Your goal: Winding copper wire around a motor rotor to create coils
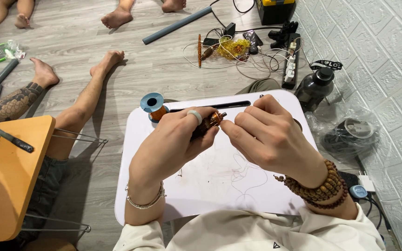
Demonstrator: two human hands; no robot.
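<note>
Your left hand was closed around a small copper-wound motor core, held just above the white lap table so the winding faced you. Your right hand sat just right of the core, fingertips pinched together beside its end, seemingly on a thin wire, though whether it truly gripped the strand I couldn't tell. That wire trailed loose over the table, likely slack kept within reach. At the table's far left corner stood a blue spool of copper wire. Left of the table, another person's legs and an orange board. Beyond the table, grey wooden floor, a cable tangle, a power strip; right, a dark bottle.
</note>
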